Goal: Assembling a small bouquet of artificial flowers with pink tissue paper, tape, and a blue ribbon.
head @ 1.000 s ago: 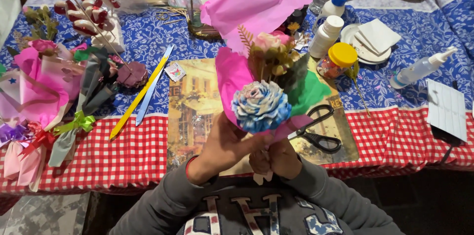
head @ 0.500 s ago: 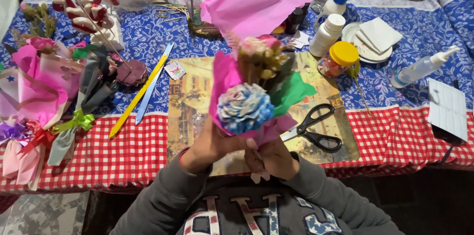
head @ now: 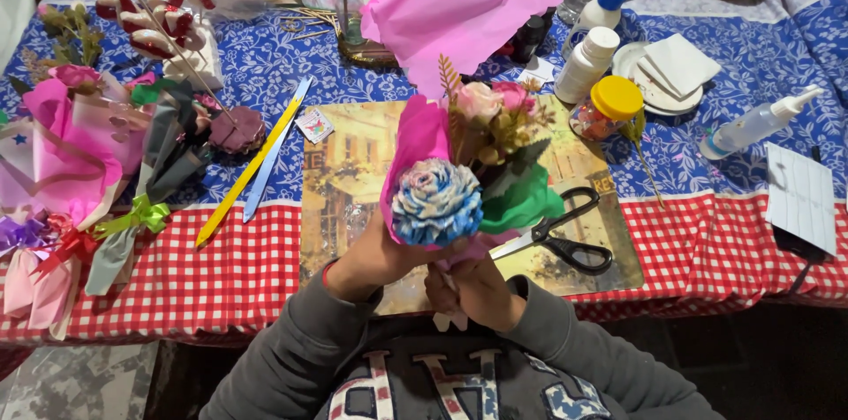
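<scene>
Head view, nearest the body: the right hand [head: 477, 289] has its fingers curled tight around the lower stems of a small bouquet [head: 468, 164]. The left hand [head: 380, 252] cups the bouquet's pink paper wrap from the side, fingers pressed together against it. The bouquet is held upright above a picture placemat [head: 344, 173]; a blue-and-white paper rose [head: 435, 201] faces the camera. Black scissors [head: 556, 239] lie on the placemat just beside it. Farther back stand a yellow-lidded jar [head: 609, 111] and a sheet of pink tissue [head: 459, 0].
</scene>
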